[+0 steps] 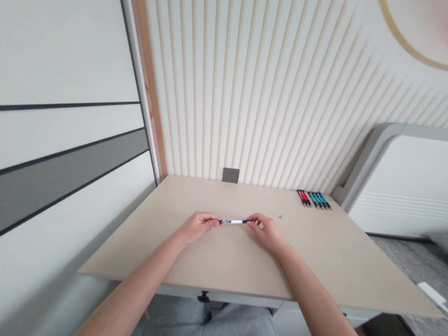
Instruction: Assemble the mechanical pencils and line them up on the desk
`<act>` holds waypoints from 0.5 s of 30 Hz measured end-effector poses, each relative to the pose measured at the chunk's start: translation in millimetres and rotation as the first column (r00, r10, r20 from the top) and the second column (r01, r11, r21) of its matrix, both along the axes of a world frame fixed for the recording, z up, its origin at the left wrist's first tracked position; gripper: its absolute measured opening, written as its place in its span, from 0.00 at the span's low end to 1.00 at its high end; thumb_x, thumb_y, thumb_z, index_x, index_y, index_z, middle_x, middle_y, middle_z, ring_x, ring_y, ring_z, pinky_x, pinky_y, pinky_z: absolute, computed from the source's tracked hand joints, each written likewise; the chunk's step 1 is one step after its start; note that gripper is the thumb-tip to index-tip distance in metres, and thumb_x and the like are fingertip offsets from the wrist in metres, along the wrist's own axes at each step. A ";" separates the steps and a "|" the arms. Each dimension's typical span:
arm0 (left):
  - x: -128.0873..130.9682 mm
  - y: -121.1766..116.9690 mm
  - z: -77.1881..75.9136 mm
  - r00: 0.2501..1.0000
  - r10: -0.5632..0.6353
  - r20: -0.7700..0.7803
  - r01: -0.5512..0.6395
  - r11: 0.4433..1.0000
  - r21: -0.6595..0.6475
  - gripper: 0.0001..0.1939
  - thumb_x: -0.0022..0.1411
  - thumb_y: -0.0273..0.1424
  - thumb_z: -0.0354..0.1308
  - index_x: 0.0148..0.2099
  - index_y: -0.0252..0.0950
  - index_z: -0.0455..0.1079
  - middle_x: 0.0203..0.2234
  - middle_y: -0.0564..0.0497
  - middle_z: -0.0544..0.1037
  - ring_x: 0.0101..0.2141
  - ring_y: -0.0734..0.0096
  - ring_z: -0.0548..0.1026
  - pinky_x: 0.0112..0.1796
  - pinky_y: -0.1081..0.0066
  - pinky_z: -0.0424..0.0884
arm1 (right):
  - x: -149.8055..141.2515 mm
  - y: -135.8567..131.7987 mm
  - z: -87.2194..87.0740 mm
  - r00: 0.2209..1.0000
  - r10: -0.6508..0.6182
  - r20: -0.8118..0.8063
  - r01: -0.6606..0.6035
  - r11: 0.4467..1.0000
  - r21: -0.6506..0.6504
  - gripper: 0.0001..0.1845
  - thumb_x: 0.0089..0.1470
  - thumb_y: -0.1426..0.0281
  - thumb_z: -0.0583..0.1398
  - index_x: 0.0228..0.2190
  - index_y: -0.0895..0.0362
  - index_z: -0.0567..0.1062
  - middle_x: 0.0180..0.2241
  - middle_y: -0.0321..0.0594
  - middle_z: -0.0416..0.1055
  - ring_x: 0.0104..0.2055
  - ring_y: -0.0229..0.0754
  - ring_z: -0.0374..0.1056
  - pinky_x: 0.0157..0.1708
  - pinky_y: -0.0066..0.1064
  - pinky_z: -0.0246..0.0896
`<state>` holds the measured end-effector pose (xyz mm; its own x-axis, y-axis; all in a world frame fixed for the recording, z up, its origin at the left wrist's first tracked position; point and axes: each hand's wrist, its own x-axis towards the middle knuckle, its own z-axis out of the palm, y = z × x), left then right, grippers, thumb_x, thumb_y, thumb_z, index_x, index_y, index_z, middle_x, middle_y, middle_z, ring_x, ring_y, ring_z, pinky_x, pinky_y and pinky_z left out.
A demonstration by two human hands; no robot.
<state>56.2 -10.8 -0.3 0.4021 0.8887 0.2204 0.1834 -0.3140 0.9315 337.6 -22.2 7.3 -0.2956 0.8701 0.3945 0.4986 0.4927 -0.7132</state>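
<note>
A slim black-and-white pen [236, 222] lies crosswise between my two hands, just over the middle of the desk [233, 261]. My left hand [200, 224] pinches its left end, and my right hand [264, 229] pinches the right end. Dark lettering shows on the pen's barrel near the left fingers, too small to read. Its two tips are partly hidden by my fingers. Just beyond my right hand lies a small thin grey item [280, 216] whose kind I cannot make out.
At the desk's back right corner lie several red-and-black pens [304, 199] and several teal-and-black pens [320, 201] in a row. A dark wall socket [230, 175] sits behind the desk. A white panelled cabinet [64, 182] rises on the left; a bed headboard [420, 179] stands right.
</note>
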 end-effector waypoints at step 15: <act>0.4 0.3 9.6 0.941 0.238 -0.241 -0.124 0.904 0.410 0.11 0.64 0.34 0.56 0.43 0.38 0.77 0.35 0.48 0.81 0.34 0.67 0.76 0.38 0.70 0.70 | 16.4 12.9 -2.2 0.976 -0.216 0.030 0.207 0.962 0.179 0.17 0.61 0.61 0.52 0.42 0.55 0.76 0.39 0.46 0.74 0.40 0.45 0.67 0.46 0.38 0.60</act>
